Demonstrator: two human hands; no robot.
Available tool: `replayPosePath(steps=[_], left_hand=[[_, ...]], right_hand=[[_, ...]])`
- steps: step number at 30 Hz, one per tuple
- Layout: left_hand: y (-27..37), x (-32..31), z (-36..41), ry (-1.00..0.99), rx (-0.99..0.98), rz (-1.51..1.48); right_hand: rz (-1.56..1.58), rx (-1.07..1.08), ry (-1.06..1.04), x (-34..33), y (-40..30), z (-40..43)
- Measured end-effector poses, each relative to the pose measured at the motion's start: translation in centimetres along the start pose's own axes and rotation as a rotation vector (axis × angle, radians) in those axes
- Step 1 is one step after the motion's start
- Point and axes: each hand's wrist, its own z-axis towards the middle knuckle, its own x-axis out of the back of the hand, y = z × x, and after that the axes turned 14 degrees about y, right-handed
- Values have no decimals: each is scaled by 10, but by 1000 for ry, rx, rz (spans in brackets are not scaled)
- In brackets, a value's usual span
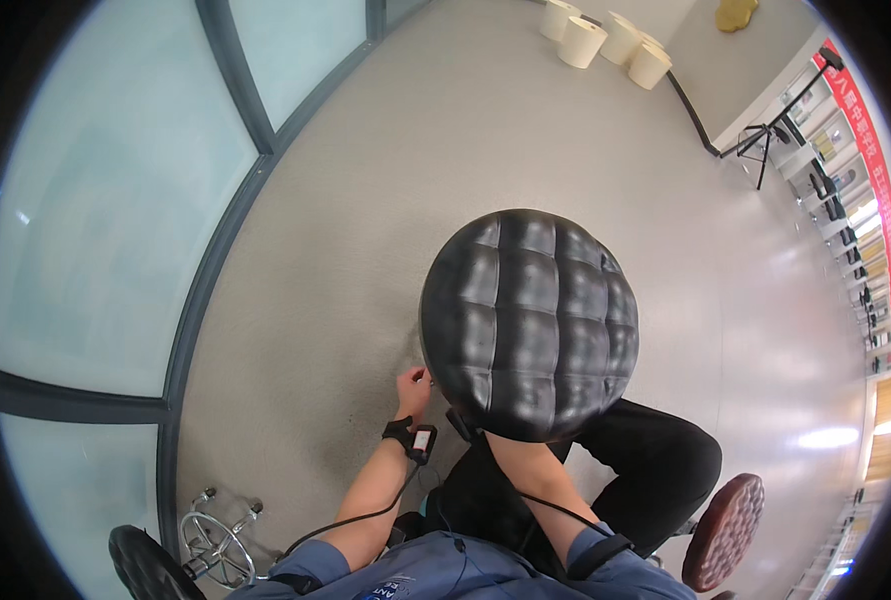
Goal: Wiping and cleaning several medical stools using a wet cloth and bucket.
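Right in front of me is a round stool seat (pixel 529 324) in black tufted leather or imitation leather, seen from above. At its lower left edge my left hand (pixel 414 391) has curled fingers; a tiny shiny thing shows by the fingertips, too small to name. Whether the hand grips it is unclear. A black strap with a small boxy device (pixel 421 442) sits at that wrist, with a cable running up the arm. My right forearm (pixel 539 474) reaches under the seat, which hides my right hand. The stool's base is also hidden beneath the seat.
To the left runs a frosted glass partition (pixel 122 187) with dark frames. Behind me lies a tipped black stool with a chrome base (pixel 216 540); a brown-red stool seat (pixel 724 532) is at right. Cream cylindrical tubs (pixel 582 41) and a black tripod (pixel 766 131) stand farther off.
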Motion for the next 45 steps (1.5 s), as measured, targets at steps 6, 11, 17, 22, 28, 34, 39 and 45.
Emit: replayPosePath(steps=[6,11,17,22,28,34,39,45], left_hand=[[-3,-4,-7,52,-29,-125],[16,-4,-15,68,26,-142],[-6,0,-4,139,-60,-80],[21,2,-6,-21,135,-28],[40,4,-4,-75,185,64],[41,10,-15,-25,175,57],[37,-6,-21,18,153,46],[37,-4,-5,90,213,127]], right_hand=[[20,-67,20,14,10,-18],[57,-55,62,10,1,-18],[188,-2,194,-15,-38,-11],[115,140,321,-51,-73,-2],[-173,173,185,-54,-95,1],[40,34,-412,28,-137,26],[184,91,-47,-11,-58,18],[143,35,12,-55,-77,18]])
